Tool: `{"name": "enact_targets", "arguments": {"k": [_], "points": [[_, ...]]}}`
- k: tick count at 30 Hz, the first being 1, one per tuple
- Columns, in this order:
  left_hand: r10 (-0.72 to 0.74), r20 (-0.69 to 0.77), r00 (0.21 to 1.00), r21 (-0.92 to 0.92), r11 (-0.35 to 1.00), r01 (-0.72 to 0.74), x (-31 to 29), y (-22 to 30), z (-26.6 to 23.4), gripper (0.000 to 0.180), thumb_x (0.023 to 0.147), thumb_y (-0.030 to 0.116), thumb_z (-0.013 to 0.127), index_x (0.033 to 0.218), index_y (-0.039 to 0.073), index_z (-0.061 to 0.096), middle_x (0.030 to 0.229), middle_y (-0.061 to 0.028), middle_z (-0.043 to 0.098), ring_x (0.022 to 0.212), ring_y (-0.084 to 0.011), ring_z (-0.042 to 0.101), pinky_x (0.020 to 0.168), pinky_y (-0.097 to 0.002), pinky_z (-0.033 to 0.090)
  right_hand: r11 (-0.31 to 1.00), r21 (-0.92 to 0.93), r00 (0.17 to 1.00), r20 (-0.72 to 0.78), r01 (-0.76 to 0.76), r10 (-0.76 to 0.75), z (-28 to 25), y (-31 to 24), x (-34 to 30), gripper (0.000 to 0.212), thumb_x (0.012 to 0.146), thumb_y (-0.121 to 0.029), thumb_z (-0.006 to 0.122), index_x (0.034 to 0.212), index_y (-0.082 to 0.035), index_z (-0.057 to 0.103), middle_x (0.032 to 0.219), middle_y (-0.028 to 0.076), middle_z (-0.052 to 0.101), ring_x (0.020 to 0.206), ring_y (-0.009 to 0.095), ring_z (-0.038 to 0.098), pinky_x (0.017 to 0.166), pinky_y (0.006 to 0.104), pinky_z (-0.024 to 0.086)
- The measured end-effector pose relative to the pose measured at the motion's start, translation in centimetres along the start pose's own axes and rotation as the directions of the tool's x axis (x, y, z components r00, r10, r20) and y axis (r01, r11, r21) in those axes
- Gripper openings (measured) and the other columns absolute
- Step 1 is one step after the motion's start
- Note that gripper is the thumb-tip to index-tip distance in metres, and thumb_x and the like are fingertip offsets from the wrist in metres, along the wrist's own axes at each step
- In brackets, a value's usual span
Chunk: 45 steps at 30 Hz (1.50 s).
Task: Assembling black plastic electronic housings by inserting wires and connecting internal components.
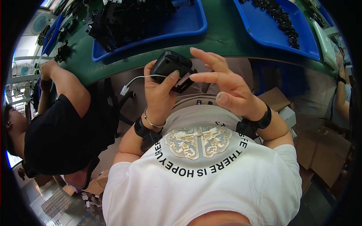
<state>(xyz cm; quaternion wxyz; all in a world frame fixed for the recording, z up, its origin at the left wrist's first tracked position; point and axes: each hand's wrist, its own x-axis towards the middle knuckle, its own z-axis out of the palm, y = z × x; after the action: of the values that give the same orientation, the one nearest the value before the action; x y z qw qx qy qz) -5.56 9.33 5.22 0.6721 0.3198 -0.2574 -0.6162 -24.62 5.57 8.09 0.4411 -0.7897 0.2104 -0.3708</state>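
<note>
A black plastic housing (168, 63) with a rounded body and a flat bracket-like end is gripped in my left hand (160, 88), thumb across its near side. From it a thin white cable (139, 78) runs out to the left and ends in a small white connector (124, 90), hanging free. My right hand (230, 84) is raised just right of the housing with its fingers spread. Its index fingertip comes close to the bracket end; whether it touches cannot be told. What my left fingers do behind the housing is hidden.
Ahead on the green table (222, 34) stand a blue tray (188, 32) heaped with black parts and another blue tray (260, 32) with small black pieces. A co-worker in black (64, 132) sits close on my left. Cardboard boxes (320, 150) lie at right.
</note>
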Motion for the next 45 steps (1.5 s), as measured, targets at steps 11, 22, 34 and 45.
{"name": "enact_targets", "arguments": {"k": [11, 22, 34, 45], "points": [[0.004, 0.004, 1.0, 0.008, 1.0, -0.004, -0.4, 0.1, -0.1, 0.044, 0.08, -0.005, 0.062, 0.115, 0.008, 0.037, 0.106, -0.0107, 0.056, 0.095, -0.0209, 0.06, 0.083, -0.0365, 0.053, 1.0, 0.015, 0.999, -0.033, -0.02, 0.02, 0.1, 0.4, 0.1, 0.063, 0.088, -0.043, 0.049, 0.135, -0.001, 0.039, 0.145, 0.021, 0.022, 0.134, 0.033, 0.02, 0.108, 0.0433, 0.015], [0.024, -0.004, 1.0, 0.003, 1.0, -0.024, -0.2, 0.0, -0.2, 0.043, 0.081, -0.005, 0.062, 0.114, 0.008, 0.038, 0.106, -0.0112, 0.057, 0.095, -0.0213, 0.06, 0.084, -0.0369, 0.052, 0.997, 0.074, 1.0, -0.011, 0.002, -0.002, 0.0, 0.1, 0.3, 0.066, 0.087, -0.051, 0.047, 0.134, -0.005, 0.042, 0.146, 0.022, 0.021, 0.135, 0.033, 0.017, 0.108, 0.0417, 0.013], [0.03, 0.003, 1.0, 0.026, 0.999, -0.03, -0.3, -0.2, -0.2, 0.042, 0.08, -0.006, 0.062, 0.112, 0.006, 0.038, 0.105, -0.0115, 0.056, 0.095, -0.0216, 0.06, 0.083, -0.0357, 0.053, 0.992, 0.038, 0.973, 0.192, 0.12, -0.125, 0.2, 0.2, -0.1, 0.07, 0.085, -0.055, 0.049, 0.134, -0.006, 0.042, 0.146, 0.021, 0.019, 0.132, 0.036, 0.02, 0.105, 0.0436, 0.021], [0.054, 0.017, 0.998, 0.049, 0.997, -0.055, -0.4, -0.3, -0.3, 0.043, 0.08, -0.005, 0.063, 0.112, 0.007, 0.038, 0.105, -0.0108, 0.056, 0.093, -0.0193, 0.06, 0.08, -0.032, 0.053, 1.0, -0.018, 0.987, 0.159, -0.002, 0.004, 0.2, 0.2, -0.2, 0.072, 0.084, -0.057, 0.049, 0.135, -0.006, 0.041, 0.146, 0.022, 0.018, 0.134, 0.036, 0.018, 0.107, 0.0445, 0.015]]}}
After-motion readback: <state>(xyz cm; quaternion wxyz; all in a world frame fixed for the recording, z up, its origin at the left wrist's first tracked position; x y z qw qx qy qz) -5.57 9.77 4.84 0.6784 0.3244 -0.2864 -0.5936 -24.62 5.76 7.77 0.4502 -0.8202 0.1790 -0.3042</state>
